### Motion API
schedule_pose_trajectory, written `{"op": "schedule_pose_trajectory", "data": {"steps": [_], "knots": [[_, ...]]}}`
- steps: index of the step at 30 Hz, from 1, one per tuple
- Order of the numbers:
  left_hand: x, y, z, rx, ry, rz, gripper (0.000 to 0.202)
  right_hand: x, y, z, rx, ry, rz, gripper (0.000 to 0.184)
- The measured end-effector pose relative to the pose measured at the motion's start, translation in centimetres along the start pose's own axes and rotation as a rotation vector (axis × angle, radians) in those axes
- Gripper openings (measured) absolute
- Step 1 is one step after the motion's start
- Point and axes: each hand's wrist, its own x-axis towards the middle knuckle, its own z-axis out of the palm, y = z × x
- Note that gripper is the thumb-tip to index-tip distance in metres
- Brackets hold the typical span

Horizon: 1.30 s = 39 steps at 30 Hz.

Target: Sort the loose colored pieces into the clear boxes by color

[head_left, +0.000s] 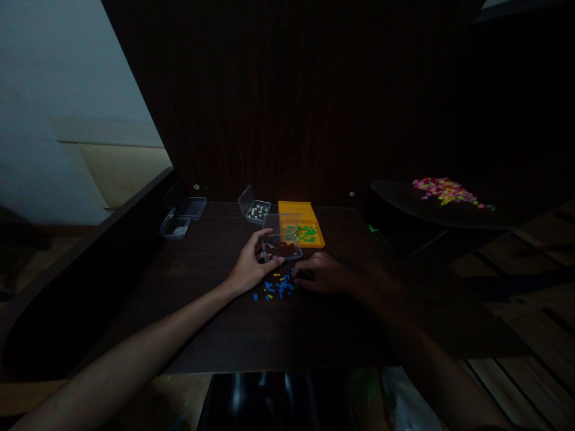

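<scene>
My left hand grips the left side of a clear plastic box whose lid stands up at the back. Small dark reddish-brown pieces lie inside it. Just in front, a loose pile of small blue and yellow pieces is spread on the dark wooden table. My right hand is at the right edge of this pile, fingers curled together low over the pieces. Whatever its fingertips hold, if anything, is too small and dark to make out.
Behind the box lies a yellow tray with small green pieces. An open clear box of whitish pieces stands left of it, and another open clear box farther left. Pink and yellow pieces cover part of a side shelf. A dark panel rises behind.
</scene>
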Motion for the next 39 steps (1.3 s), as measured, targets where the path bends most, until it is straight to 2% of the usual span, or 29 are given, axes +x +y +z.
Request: {"op": "schedule_pose_trajectory", "data": {"steps": [7, 18, 29, 39], "knots": [[-0.32, 0.35, 0.17, -0.016, -0.026, -0.006, 0.069, 0.07, 0.25, 0.18, 0.053, -0.025, -0.038, 0.015], [-0.28, 0.30, 0.13, 0.004, -0.027, -0.002, 0.068, -0.06, -0.28, -0.01, -0.011, -0.048, -0.008, 0.018], [-0.32, 0.42, 0.18, -0.002, -0.030, -0.008, 0.069, -0.05, 0.14, 0.04, 0.060, -0.029, -0.066, 0.017], [-0.34, 0.60, 0.16, -0.006, -0.055, 0.003, 0.067, 0.18, -0.07, 0.17, 0.114, -0.043, -0.054, 0.015]]}}
